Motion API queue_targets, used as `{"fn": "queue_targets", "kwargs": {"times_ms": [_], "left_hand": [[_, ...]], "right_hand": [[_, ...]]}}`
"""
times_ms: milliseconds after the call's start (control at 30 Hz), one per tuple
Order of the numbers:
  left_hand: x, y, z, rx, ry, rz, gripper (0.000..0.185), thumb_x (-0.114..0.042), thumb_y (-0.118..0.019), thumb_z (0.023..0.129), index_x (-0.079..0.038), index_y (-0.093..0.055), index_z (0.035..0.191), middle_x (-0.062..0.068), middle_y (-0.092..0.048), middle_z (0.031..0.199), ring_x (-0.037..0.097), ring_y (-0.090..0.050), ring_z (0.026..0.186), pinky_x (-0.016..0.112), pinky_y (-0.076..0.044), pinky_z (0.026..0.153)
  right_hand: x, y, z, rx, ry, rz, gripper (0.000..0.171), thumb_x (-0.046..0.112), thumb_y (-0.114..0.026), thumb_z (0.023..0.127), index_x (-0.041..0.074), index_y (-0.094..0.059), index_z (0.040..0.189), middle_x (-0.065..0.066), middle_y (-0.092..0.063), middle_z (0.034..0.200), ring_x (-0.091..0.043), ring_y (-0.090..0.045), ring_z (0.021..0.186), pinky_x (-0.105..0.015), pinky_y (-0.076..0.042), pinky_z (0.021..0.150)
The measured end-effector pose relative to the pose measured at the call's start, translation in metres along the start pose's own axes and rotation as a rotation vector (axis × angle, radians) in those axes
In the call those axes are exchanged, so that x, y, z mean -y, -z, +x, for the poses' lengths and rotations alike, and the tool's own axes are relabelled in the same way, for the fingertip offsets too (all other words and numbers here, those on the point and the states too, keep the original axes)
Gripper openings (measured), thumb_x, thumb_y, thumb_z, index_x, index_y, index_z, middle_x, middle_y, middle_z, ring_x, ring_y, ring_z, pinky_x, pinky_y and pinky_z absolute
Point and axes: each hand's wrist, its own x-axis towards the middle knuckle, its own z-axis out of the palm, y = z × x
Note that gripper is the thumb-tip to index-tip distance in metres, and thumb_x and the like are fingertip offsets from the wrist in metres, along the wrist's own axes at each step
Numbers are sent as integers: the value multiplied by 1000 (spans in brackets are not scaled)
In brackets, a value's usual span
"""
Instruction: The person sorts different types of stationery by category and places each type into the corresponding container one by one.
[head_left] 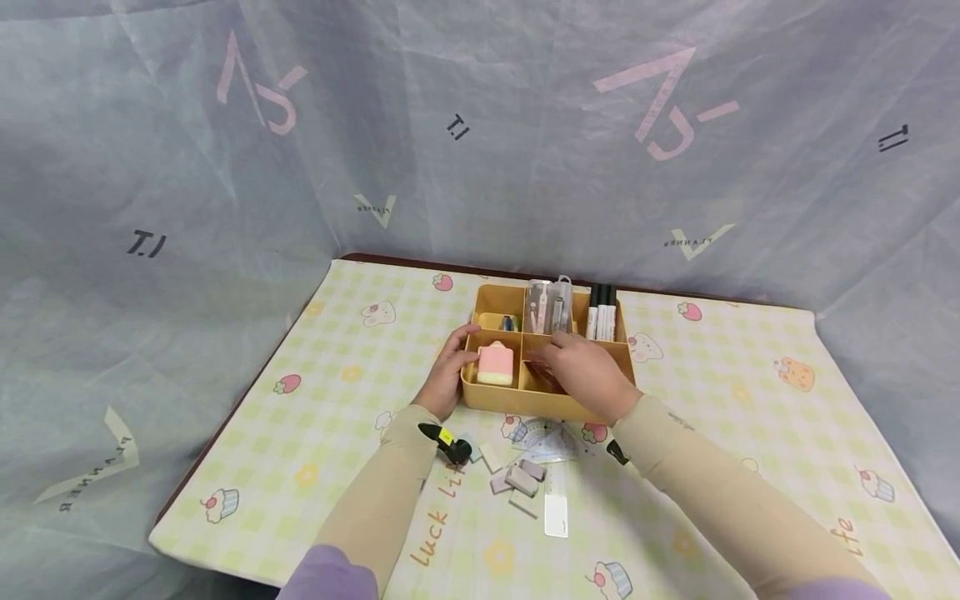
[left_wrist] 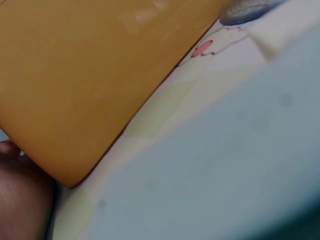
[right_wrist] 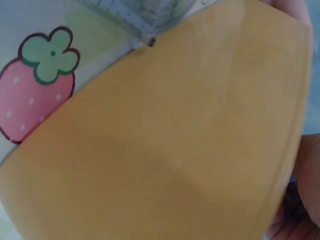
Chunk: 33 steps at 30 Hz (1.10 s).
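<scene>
A yellow divided organizer box (head_left: 551,404) stands on the table in the head view. At its left wall, my left hand (head_left: 447,375) grips the rim, its thumb beside a small pink and cream bag-shaped item (head_left: 495,364) in the front left compartment. My right hand (head_left: 588,371) reaches over the front wall, its fingers down in the front compartment beside that one. Some dark reddish thing (head_left: 545,375) shows under those fingers; its kind is unclear, and the fingertips are partly hidden. Both wrist views show mostly the box's outer wall (left_wrist: 100,75).
Black-capped markers (head_left: 602,312) stand in the back right compartment, with clear cases (head_left: 549,307) of stationery left of them. In front of the box lie several erasers (head_left: 521,481), a clear protractor (head_left: 546,439) and a ruler (head_left: 556,508). A curtain (head_left: 480,167) hangs behind the table.
</scene>
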Motion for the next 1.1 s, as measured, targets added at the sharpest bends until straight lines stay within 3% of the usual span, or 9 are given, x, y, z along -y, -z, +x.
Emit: {"fn": "queue_targets", "kwargs": {"times_ms": [167, 300, 567, 833, 1100], "left_hand": [[0, -2, 0, 9, -5, 0, 54, -6, -48, 94, -9, -40, 148, 1, -19, 167, 22, -18, 151, 48, -17, 121], [0, -2, 0, 11, -9, -2, 53, -6, -47, 95, -10, -41, 147, 2, -19, 167, 23, -18, 151, 48, -17, 121], [-1, -2, 0, 13, -12, -13, 53, -5, -48, 95, -8, -40, 148, 0, -20, 166, 23, -19, 151, 47, -18, 121], [-2, -2, -2, -7, -11, 1, 54, -6, -48, 94, -8, -41, 147, 0, -19, 167, 21, -16, 152, 46, -16, 122], [-1, -1, -2, -6, -18, 7, 54, -5, -48, 95, -8, -40, 148, 4, -19, 167, 23, -17, 152, 47, -15, 122]], "right_hand": [[-3, -8, 3, 32, 39, -21, 12, 13, -72, 93, 10, -79, 103, -5, -72, 99, -24, -63, 83, -39, -57, 79], [-8, -12, 2, 28, 29, 30, 12, 20, -76, 91, 11, -80, 96, -3, -73, 96, -24, -62, 83, -41, -53, 80], [-12, -13, 4, 77, -9, 86, 17, 25, -76, 91, 11, -81, 99, -1, -75, 96, -24, -65, 89, -45, -49, 86], [-12, -11, 3, 203, -37, 69, 33, 33, -60, 101, 13, -74, 79, -4, -74, 89, -35, -64, 101, -62, -37, 106], [-13, -12, 4, 261, -58, 87, 36, 35, -53, 104, 12, -74, 85, -10, -75, 107, -38, -61, 113, -64, -32, 109]]}}
